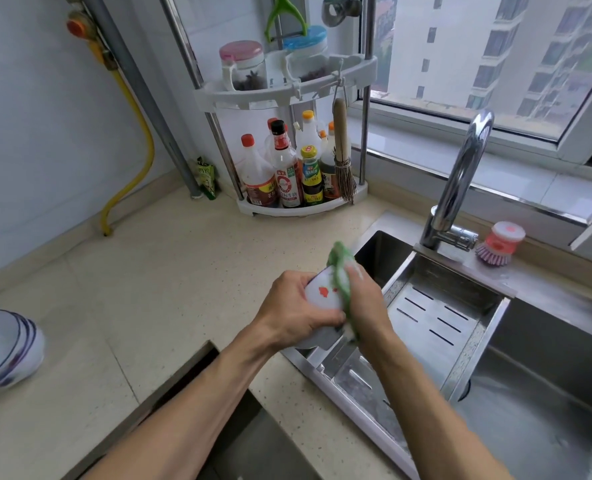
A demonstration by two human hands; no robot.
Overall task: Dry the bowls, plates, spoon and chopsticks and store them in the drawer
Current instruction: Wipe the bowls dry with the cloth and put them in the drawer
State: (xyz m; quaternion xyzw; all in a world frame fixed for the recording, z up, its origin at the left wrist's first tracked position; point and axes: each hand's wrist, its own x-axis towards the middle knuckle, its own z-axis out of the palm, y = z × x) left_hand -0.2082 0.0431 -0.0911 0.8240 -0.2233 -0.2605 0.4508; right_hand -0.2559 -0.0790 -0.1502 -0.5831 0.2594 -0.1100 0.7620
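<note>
Left hand (296,311) grips white bowl (322,296) (red mark on side) above sink edge (325,370); right hand (365,303) presses green cloth (341,271) against it. 2 stacked bowls (5,348) on counter (170,278).

Daylight comes through a wide window (495,53) along the back, facing pale apartment blocks. A beige speckled table (156,289) meets white walls (38,116), with a corner rack (287,91) of bottles at its far corner. A steel sink (530,393) with a chrome faucet (461,178) fills its right side.
</note>
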